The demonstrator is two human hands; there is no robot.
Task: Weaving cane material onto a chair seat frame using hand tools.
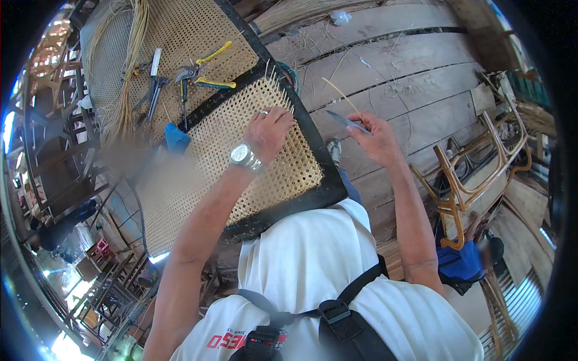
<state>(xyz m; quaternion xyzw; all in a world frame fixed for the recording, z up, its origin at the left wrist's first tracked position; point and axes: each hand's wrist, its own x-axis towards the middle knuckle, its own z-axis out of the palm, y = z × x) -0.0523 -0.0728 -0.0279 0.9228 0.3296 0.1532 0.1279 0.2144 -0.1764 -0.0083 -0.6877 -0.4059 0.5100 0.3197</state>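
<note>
Black frame (292,206) borders the near edge of the woven cane panel (208,129), which lies across the left and middle of the scene, just beyond the person's lap. The frame looks stiff and is probably the sound place to lift by; the open weave is likely light and springy, apt to crack under a hard push at one spot. Over to the right, the right hand (374,138) pinches a thin grey knife (345,121), its tip toward the left; the blade seems stiff and sharp, best taken at the end in the fingers. A pale cane strip (340,93) rises from beside that grip, slim, likely bendy and quick to split. The left hand (269,129) rests on the weave near its right side, fingers bent; whether they pinch a strand, I cannot tell. Farther off, loose ends (271,72) stick out past the weave, and yellow-handled pliers (188,73) lie left of them, near a bundle of strands (133,66).
</note>
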